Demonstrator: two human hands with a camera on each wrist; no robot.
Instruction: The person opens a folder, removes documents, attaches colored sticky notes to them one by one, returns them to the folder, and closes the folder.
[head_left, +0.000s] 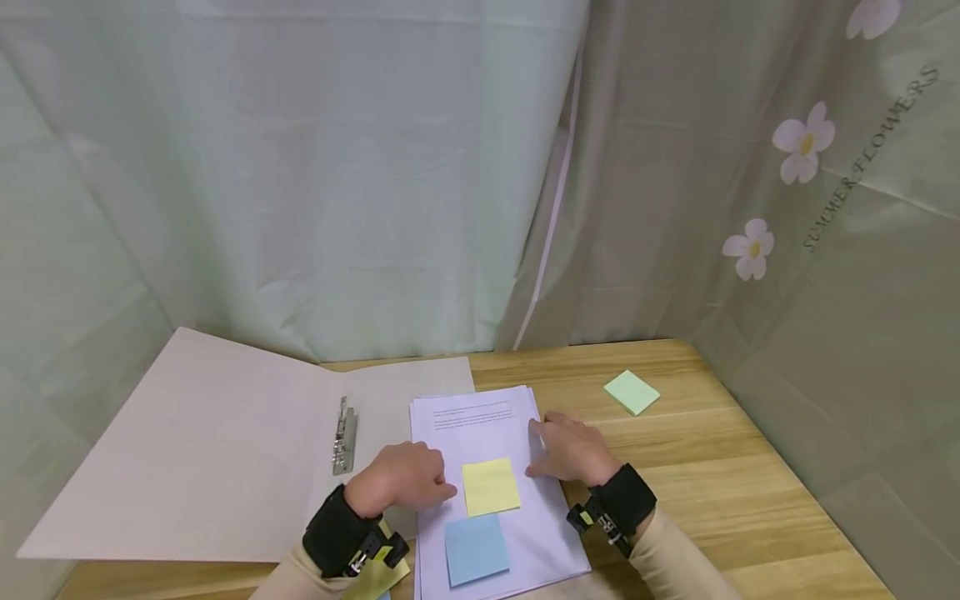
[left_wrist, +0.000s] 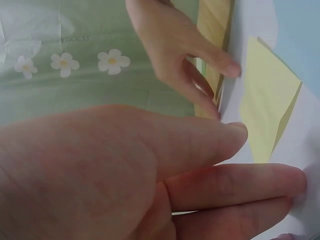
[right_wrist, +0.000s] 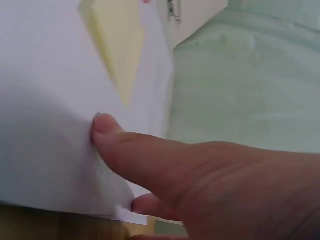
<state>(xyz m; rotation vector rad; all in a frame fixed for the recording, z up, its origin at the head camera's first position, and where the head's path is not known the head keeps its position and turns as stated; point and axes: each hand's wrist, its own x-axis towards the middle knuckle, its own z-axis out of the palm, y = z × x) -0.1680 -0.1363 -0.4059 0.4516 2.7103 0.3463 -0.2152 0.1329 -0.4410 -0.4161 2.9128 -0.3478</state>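
Observation:
A stack of printed paper sheets (head_left: 555, 542) lies partly over the right side of an open ring binder (head_left: 247, 467). A yellow sticky note (head_left: 491, 487) and a blue sticky note (head_left: 477, 550) sit on the top sheet. My right hand (head_left: 573, 450) pinches the stack's right edge, thumb on the top page and a finger at the edge, as the right wrist view shows. Over the stack's left side is my left hand (head_left: 405, 479), its thumb and fingers extended in the left wrist view beside the yellow note (left_wrist: 270, 95), gripping nothing.
A pale green sticky pad (head_left: 632, 392) lies on the wooden table (head_left: 720, 467) at the right. More sticky notes (head_left: 378, 575) are partly hidden beneath the left wrist. The binder's metal clip (head_left: 345, 442) stands left of the papers. Curtains (head_left: 397, 183) enclose the table's back and sides.

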